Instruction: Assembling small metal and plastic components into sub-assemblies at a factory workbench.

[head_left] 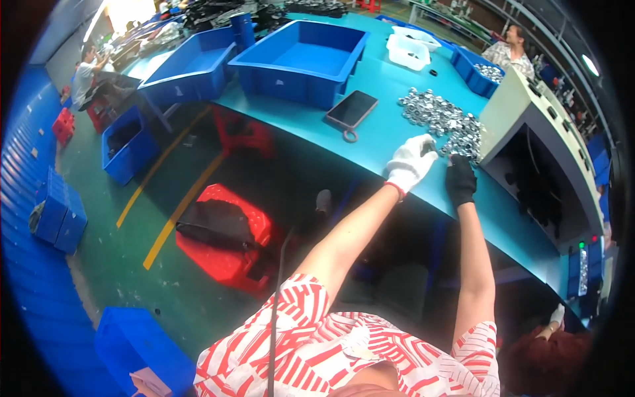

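Note:
Small shiny silver metal pieces [440, 116] lie in a loose heap on the blue-green tabletop [390, 99]. My left hand [411, 161], in a white glove with a red cuff edge, is at the near left side of the heap. Its fingers are curled together, and a small grey spot shows at the fingertips; what they hold is too small to name. Beside it, my right hand [461, 180] wears a dark glove and has its bent fingertips against the near edge of the heap. Whatever those fingers pinch is hidden.
A phone [352, 109] and a pink ring [350, 135] lie left of the heap. Blue bins [284, 83] and white trays [408, 53] stand farther back. A pale machine housing [512, 106] borders the right. A red stool [225, 235] is below left; co-workers sit beyond.

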Demonstrator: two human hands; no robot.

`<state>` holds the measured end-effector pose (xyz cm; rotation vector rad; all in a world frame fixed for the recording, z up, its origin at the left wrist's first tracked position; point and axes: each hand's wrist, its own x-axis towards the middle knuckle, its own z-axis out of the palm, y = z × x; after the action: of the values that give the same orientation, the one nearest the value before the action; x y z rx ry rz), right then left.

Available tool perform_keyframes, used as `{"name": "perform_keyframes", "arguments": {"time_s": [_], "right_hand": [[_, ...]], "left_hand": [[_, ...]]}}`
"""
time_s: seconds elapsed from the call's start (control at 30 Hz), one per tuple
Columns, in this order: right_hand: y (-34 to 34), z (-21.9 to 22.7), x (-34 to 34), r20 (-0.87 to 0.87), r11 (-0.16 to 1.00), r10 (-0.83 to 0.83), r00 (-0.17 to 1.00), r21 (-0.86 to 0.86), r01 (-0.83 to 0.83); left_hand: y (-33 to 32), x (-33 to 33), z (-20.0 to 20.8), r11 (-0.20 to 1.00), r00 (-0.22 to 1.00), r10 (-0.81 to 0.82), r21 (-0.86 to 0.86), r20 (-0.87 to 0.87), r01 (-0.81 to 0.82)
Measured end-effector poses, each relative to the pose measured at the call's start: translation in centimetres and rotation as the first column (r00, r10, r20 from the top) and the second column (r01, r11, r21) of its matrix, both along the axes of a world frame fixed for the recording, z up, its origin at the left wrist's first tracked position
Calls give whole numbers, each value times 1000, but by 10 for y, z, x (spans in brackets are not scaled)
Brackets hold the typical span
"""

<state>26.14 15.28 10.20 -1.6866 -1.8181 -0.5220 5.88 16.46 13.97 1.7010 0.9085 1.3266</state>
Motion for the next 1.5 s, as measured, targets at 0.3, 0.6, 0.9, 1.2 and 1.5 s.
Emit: {"name": "perform_keyframes", "arguments": {"time_s": [0.3,0.6,0.9,1.2,1.5], "right_hand": [[8,-3,1,6,995,78,997,58,-79],[-12,-8,-8,-34,995,76,997,72,-73],[-9,3,0,-70,957,291,954,45,-288],[-26,30,-25,-121,980,176,977,-77,-186],[-24,33,-23,-107,981,166,980,-85,-175]], "left_hand": [[3,2,5,997,999,-11,-72,-52,7],[0,12,-11,996,998,-50,-70,-31,48],[19,-1,-4,900,882,-214,-267,420,345],[27,-19,-4,669,639,-319,-311,700,675],[29,-17,-6,671,630,-322,-299,707,679]]}}
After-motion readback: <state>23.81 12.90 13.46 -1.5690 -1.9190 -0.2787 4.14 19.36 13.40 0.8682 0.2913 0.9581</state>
